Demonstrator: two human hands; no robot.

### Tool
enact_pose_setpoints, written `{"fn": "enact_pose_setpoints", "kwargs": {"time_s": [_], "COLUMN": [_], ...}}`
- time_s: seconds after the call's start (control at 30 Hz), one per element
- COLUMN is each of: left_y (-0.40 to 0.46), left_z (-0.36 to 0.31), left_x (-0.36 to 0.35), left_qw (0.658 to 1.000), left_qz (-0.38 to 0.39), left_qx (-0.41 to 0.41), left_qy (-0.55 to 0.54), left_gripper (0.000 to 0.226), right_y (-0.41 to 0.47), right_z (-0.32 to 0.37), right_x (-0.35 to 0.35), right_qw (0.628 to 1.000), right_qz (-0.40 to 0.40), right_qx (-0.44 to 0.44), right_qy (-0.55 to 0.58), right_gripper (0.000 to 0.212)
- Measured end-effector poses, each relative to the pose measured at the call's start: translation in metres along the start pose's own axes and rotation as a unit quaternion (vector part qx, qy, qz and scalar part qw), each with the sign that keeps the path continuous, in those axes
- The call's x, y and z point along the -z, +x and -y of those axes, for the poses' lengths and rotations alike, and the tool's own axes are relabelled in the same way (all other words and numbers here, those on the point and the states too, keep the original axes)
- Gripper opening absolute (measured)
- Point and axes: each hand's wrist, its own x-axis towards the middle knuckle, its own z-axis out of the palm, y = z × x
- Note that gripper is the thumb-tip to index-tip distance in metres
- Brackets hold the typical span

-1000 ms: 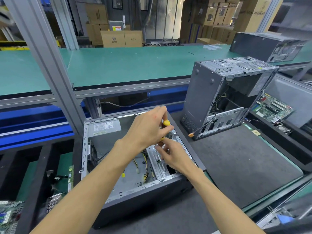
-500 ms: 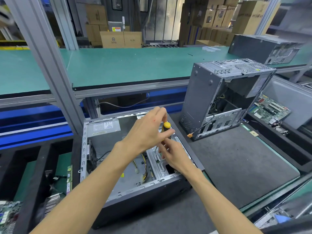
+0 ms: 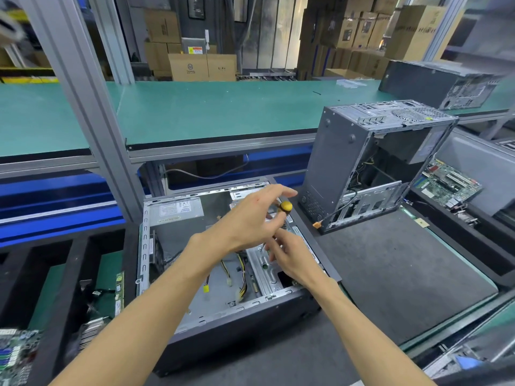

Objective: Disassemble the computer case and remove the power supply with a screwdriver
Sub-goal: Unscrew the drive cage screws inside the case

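Observation:
An open dark computer case (image 3: pixel 223 324) lies on its side in front of me. The grey power supply (image 3: pixel 174 211) sits in its far left corner, and loose yellow and black cables (image 3: pixel 239 274) lie on the case floor. My left hand (image 3: pixel 248 221) holds a screwdriver (image 3: pixel 285 206) by its yellow-capped handle, with the index finger stretched out above the cap. The tool points down at a silver drive bracket (image 3: pixel 262 264) on the case's right side. My right hand (image 3: pixel 284 254) pinches the shaft near the tip. The tip and the screw are hidden.
A second open case (image 3: pixel 342 162) stands upright just right of my hands on a dark mat (image 3: pixel 390 268). A motherboard (image 3: pixel 448 185) lies in the tray at the right. A third case (image 3: pixel 434 82) rests on the green bench. Circuit boards (image 3: pixel 14 355) fill the left bins. An aluminium post (image 3: pixel 92 107) rises at the left.
My left hand's fingers have shifted on the handle, and the index finger now reaches out further. Both hands stay over the same spot on the bracket.

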Motion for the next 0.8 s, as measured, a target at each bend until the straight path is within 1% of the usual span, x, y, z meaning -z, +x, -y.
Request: {"fn": "enact_pose_setpoints", "kwargs": {"time_s": [0.03, 0.07, 0.13, 0.2, 0.27, 0.33, 0.4, 0.47, 0.53, 0.6, 0.67, 0.73, 0.8], "left_y": [0.001, 0.001, 0.004, 0.006, 0.005, 0.003, 0.000, -0.001, -0.001, 0.000, -0.001, -0.004, -0.008], "left_z": [0.001, 0.001, 0.003, 0.005, 0.007, 0.005, 0.002, 0.004, 0.005, 0.006, 0.006, 0.006, 0.008], "left_x": [0.002, 0.003, 0.003, 0.000, -0.005, -0.009, -0.010, -0.008, -0.007, -0.007, -0.009, -0.011, -0.012], "left_qw": [1.000, 0.999, 0.995, 0.990, 0.992, 0.999, 1.000, 0.999, 0.997, 0.995, 0.993, 0.994, 0.999], "left_qz": [0.005, 0.000, -0.027, -0.063, -0.074, -0.041, -0.007, -0.007, -0.021, -0.048, -0.079, -0.081, -0.040], "left_qx": [-0.009, -0.017, -0.014, 0.015, 0.023, 0.005, -0.023, -0.045, -0.045, -0.033, -0.012, -0.001, -0.013], "left_qy": [0.013, 0.038, 0.095, 0.122, 0.101, 0.032, -0.002, 0.029, 0.065, 0.082, 0.088, 0.071, 0.020], "left_gripper": [0.032, 0.028, 0.014, 0.026, 0.032, 0.027, 0.032, 0.034, 0.027, 0.017, 0.022, 0.025, 0.019], "right_y": [0.000, 0.000, 0.001, 0.001, 0.000, -0.001, -0.001, 0.000, 0.000, -0.001, -0.002, -0.002, -0.002], "right_z": [0.000, 0.001, 0.001, -0.001, -0.002, -0.003, -0.004, -0.005, -0.005, -0.004, -0.003, -0.002, -0.002], "right_x": [0.000, -0.001, -0.002, -0.002, -0.001, -0.001, -0.001, 0.000, 0.001, 0.001, 0.000, 0.000, 0.000], "right_qw": [1.000, 1.000, 1.000, 1.000, 1.000, 1.000, 1.000, 0.999, 0.999, 0.999, 1.000, 0.999, 0.999], "right_qz": [0.001, 0.004, 0.008, 0.009, 0.014, 0.018, 0.018, 0.024, 0.029, 0.027, 0.020, 0.018, 0.013], "right_qx": [0.002, 0.003, 0.004, -0.001, -0.008, -0.018, -0.025, -0.029, -0.028, -0.018, -0.009, -0.006, -0.013], "right_qy": [-0.001, -0.004, -0.006, -0.005, -0.002, 0.003, -0.003, -0.020, -0.028, -0.023, -0.021, -0.027, -0.030], "right_gripper": [0.031, 0.031, 0.033, 0.031, 0.023, 0.015, 0.020, 0.023, 0.022, 0.015, 0.015, 0.018, 0.019]}}
